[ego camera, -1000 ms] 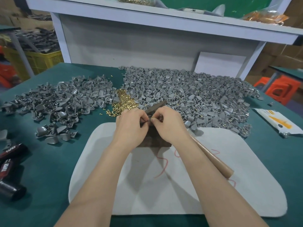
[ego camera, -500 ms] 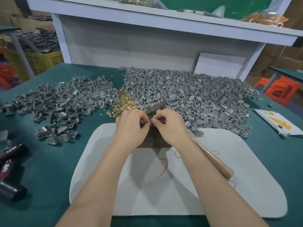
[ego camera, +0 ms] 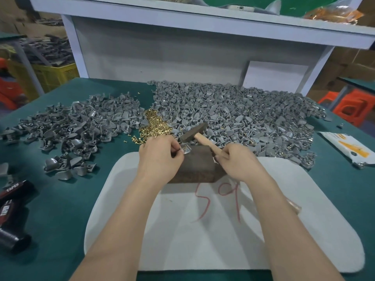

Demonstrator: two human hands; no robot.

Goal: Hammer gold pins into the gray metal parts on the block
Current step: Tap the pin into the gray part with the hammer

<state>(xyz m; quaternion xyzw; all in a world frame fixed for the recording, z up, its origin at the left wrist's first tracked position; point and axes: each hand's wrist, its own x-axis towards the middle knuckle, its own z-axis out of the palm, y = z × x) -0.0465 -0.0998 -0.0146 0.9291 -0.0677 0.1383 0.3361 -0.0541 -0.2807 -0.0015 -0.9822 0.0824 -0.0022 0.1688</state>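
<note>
A finger could be hit, because the left hand [ego camera: 160,157] is right beside the part [ego camera: 186,150], just under the hammer [ego camera: 193,132] head. The pin [ego camera: 185,147] could be bent or knocked away if it is struck off to one side, and the part could slip. The part is pinched by the left hand on the far top edge of the block [ego camera: 195,168]. The hammer handle is gripped near the head by the right hand [ego camera: 237,162] — fingers curled round it. The hands are kept apart.
</note>
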